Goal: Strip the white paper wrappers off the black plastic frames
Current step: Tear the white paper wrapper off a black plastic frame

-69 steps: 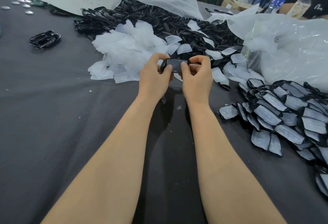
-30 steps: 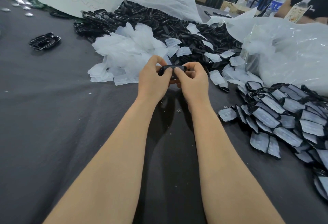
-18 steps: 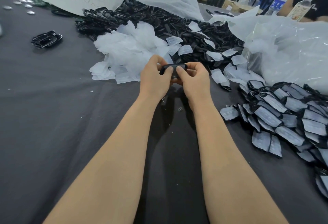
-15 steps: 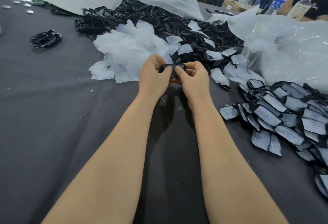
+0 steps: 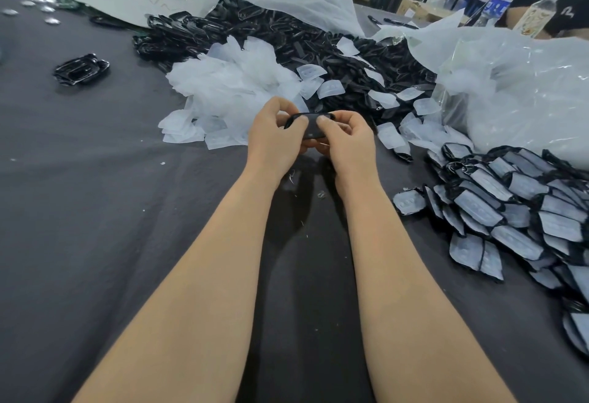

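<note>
My left grip (image 5: 274,134) and right grip (image 5: 345,141) both pinch one black frame (image 5: 310,126). Shed wrappers (image 5: 229,90) heap just above it. Many wrapped frames (image 5: 516,205) wait at the right edge, so I judge much is left.

Left grip (image 5: 273,136), right grip (image 5: 348,142) side by side, curled, thumbs near

wrapped frames (image 5: 510,211) right, wrappers (image 5: 229,93) ahead

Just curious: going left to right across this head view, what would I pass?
small stack of black frames, heap of white wrappers, left hand, held frame, right hand, pile of wrapped frames
</note>
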The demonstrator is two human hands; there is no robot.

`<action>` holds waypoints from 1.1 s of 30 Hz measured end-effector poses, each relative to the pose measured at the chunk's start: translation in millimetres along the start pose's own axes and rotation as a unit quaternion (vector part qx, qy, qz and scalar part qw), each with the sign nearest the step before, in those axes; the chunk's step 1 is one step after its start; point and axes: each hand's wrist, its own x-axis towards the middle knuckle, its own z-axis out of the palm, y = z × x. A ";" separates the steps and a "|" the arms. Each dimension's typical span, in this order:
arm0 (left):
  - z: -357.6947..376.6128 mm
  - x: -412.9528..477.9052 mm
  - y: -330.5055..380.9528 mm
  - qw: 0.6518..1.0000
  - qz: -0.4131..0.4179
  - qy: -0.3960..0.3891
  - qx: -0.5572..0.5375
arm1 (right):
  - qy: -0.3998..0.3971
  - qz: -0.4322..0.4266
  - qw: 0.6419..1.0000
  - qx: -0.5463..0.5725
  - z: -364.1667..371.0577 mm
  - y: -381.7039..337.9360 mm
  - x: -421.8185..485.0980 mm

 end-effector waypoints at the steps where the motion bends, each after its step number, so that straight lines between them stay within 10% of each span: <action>1: 0.2 0.0 -0.5 1.000 0.003 -0.002 0.011 | -0.002 -0.001 1.000 -0.008 1.0 -0.2 -1.0; 33: 0.7 0.7 -5.0 0.998 0.040 0.005 0.057 | 0.020 -0.068 0.992 -0.105 -6.3 3.3 0.0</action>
